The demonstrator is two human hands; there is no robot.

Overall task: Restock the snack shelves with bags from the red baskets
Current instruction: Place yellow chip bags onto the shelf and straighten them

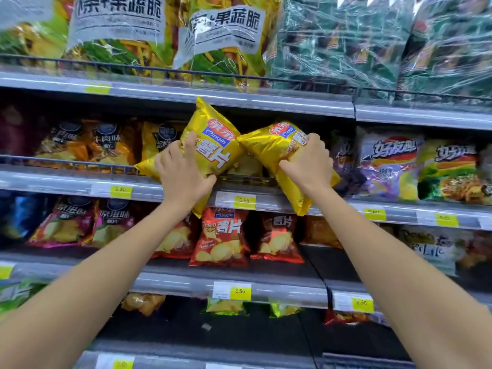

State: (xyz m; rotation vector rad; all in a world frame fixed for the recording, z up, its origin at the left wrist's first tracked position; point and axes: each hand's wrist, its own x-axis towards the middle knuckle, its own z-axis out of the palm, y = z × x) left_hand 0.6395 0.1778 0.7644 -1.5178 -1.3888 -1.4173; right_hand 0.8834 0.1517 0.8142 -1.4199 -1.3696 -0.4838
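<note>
Gold foil chip bags, two of them, one per hand, both up at the front of the middle shelf (66, 182).

Far left of the left hand: orange-and-dark bags (87, 145) stand in a row behind the shelf's wire rail.

Left hand (183, 171): gripping the left gold bag (213, 129), fingers spread over its front, thumb hooked round the lower right edge. The bag is tilted. Its top corner is close under the top shelf (266, 103), and its bottom corner hangs below the hand, past the middle shelf's front edge.

Between the hands: the two bags' upper parts meet, touching or nearly, can't tell which. A yellow price tag (243, 200) reading 3.50 sits on the shelf strip just below that gap. One shelf down, red chip bags (219, 235) stand facing out.

Right hand (308, 163): gripping the right gold bag (266, 145), fingers curled over its upper right side, thumb on the front. The bag leans left at the top, and its lower end sticks out below the hand, over the shelf strip.

Right of the right hand: purple-white bags (386, 166) on the same shelf, just beside the gold bag.

Above both hands, top shelf: veg-crisp bags (221, 35) with white labels, then green multipacks (346, 41) in clear wrap further right.
</note>
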